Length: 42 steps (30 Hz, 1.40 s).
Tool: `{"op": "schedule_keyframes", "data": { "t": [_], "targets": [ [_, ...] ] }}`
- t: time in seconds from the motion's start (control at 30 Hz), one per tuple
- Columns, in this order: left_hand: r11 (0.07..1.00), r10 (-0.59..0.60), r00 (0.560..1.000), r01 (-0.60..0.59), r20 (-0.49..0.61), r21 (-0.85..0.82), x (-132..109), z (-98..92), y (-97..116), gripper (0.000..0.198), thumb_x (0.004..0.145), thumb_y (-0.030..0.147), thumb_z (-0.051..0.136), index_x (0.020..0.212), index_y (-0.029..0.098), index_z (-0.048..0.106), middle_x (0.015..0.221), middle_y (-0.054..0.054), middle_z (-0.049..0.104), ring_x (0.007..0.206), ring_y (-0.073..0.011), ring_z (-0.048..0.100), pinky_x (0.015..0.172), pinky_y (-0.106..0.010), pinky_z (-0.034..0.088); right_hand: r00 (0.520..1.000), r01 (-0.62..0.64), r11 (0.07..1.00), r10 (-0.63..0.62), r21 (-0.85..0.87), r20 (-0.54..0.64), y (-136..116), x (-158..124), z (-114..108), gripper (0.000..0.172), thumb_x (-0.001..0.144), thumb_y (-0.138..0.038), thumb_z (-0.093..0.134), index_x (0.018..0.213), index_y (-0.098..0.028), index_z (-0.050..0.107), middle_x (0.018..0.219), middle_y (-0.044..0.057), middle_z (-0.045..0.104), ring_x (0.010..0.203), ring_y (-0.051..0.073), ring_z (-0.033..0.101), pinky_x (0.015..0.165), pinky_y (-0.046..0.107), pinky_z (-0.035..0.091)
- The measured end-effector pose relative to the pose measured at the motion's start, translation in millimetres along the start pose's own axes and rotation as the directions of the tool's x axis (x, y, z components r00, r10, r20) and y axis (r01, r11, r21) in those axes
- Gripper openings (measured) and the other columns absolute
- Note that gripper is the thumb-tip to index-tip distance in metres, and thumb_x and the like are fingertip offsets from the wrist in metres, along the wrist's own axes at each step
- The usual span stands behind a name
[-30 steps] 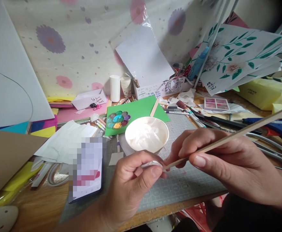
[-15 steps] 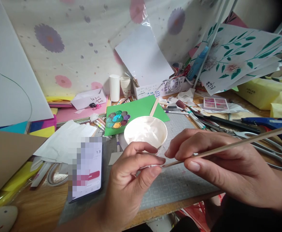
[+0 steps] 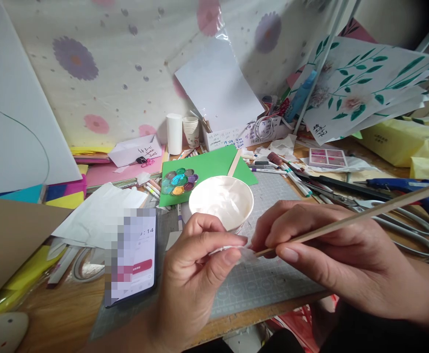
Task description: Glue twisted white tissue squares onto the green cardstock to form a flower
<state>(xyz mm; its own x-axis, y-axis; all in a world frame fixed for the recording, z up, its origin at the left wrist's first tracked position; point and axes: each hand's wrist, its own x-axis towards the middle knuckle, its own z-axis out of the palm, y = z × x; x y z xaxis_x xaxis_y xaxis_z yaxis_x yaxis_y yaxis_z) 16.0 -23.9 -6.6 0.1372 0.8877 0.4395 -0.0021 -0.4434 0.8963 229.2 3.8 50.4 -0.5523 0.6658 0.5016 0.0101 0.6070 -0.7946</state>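
Between thumb and fingers, my left hand (image 3: 196, 267) pinches a small piece of thin white tissue (image 3: 247, 255), mostly covered by the fingertips. My right hand (image 3: 328, 255) grips a slim wooden stick (image 3: 369, 214) like a pen; its near end slants up to the right edge. The stick's tip meets the tissue between the two hands. Just beyond them stands a white paper bowl (image 3: 224, 201) with something pale and glossy inside. A grey cutting mat (image 3: 269, 289) lies under both hands.
Behind the bowl, a paint palette (image 3: 179, 180) and a flat wooden stick (image 3: 234, 163) rest on green card (image 3: 214, 159). A phone (image 3: 137, 260) lies to the left. Scissors (image 3: 413, 230), a blue glue gun (image 3: 420, 189) and several markers (image 3: 295, 179) crowd the right.
My right hand has shifted slightly down, and the stick has moved with it. More of the white tissue now shows past my left fingertips. The phone's display has ticked from 13 to 14.
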Motion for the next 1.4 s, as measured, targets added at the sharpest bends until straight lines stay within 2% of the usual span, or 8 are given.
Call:
{"op": "schedule_keyframes", "data": {
  "t": [0.1,0.17,0.3,0.47,0.7,0.93,1.13,1.4],
  "targets": [
    [1.000,0.020,0.989,-0.019,-0.146,0.010,-1,0.8,2,0.030,0.093,0.026,0.070,0.122,0.035,0.068,0.099,-0.002,0.057,0.083,-0.0155,0.055,0.070,-0.026,0.049,0.998,-0.004,1.000,0.006,0.031,-0.068,1,0,2,0.010,0.091,-0.012,0.066,0.093,-0.021,0.071,0.086,0.005,0.074,0.087,0.020,0.074,0.075,0.028,0.063],
    [0.979,0.194,0.952,-0.171,-0.235,0.115,-2,-0.8,6,0.035,0.088,0.020,0.073,0.119,0.033,0.065,0.088,0.001,0.054,0.072,-0.0141,0.053,0.064,-0.026,0.048,0.993,0.014,0.999,-0.011,0.028,-0.120,1,0,3,0.011,0.091,-0.012,0.066,0.089,-0.020,0.073,0.083,0.005,0.074,0.085,0.019,0.074,0.075,0.028,0.062],
    [0.812,0.441,0.897,-0.397,-0.005,0.427,-1,-5.8,13,0.026,0.077,0.018,0.083,0.094,0.025,0.064,0.078,0.002,0.056,0.067,-0.0145,0.056,0.062,-0.027,0.051,0.988,0.047,0.999,-0.049,-0.017,-0.145,-3,2,6,0.013,0.091,-0.011,0.066,0.087,-0.019,0.076,0.082,0.006,0.074,0.085,0.020,0.074,0.073,0.028,0.062],
    [0.751,0.408,0.908,-0.392,0.094,0.531,5,-4.8,12,0.032,0.077,0.032,0.086,0.097,0.024,0.062,0.083,-0.001,0.064,0.075,-0.0175,0.062,0.066,-0.028,0.051,0.991,0.073,0.997,-0.076,-0.035,-0.107,-2,7,13,0.012,0.092,-0.010,0.063,0.093,-0.018,0.072,0.083,0.006,0.073,0.084,0.020,0.073,0.073,0.031,0.062],
    [0.822,0.302,0.949,-0.305,0.087,0.481,9,-5.2,10,0.018,0.087,0.004,0.061,0.090,0.021,0.061,0.083,-0.001,0.059,0.076,-0.0147,0.059,0.067,-0.026,0.047,0.992,0.026,0.999,-0.032,-0.046,-0.119,6,11,16,0.014,0.094,-0.017,0.063,0.085,-0.019,0.073,0.080,0.006,0.072,0.082,0.020,0.072,0.073,0.031,0.062],
    [0.919,0.139,0.981,-0.079,-0.132,0.385,21,-11.6,8,0.016,0.092,0.016,0.060,0.077,0.021,0.059,0.070,0.003,0.054,0.063,-0.0127,0.049,0.059,-0.025,0.039,0.966,-0.162,0.973,0.190,0.163,-0.174,22,19,0,0.016,0.092,-0.030,0.070,0.083,-0.017,0.072,0.080,0.005,0.072,0.070,0.014,0.070,0.060,0.022,0.061],
    [0.951,-0.057,0.952,0.143,-0.300,0.275,30,-20.9,-5,0.018,0.090,0.026,0.065,0.074,0.020,0.062,0.064,0.004,0.055,0.058,-0.0126,0.047,0.055,-0.024,0.038,0.930,-0.271,0.938,0.313,0.215,-0.192,41,21,-17,0.024,0.089,-0.040,0.074,0.081,-0.018,0.072,0.080,0.005,0.077,0.072,0.015,0.075,0.061,0.019,0.063],
    [0.947,-0.090,0.923,0.196,-0.375,0.253,37,-31.3,-17,0.018,0.087,0.026,0.067,0.071,0.021,0.063,0.061,0.006,0.052,0.058,-0.0116,0.045,0.056,-0.024,0.036,0.872,-0.349,0.889,0.424,0.297,-0.243,57,24,-31,0.029,0.083,-0.047,0.079,0.081,-0.018,0.071,0.078,0.004,0.078,0.074,0.017,0.078,0.058,0.018,0.062]
  ]
}}
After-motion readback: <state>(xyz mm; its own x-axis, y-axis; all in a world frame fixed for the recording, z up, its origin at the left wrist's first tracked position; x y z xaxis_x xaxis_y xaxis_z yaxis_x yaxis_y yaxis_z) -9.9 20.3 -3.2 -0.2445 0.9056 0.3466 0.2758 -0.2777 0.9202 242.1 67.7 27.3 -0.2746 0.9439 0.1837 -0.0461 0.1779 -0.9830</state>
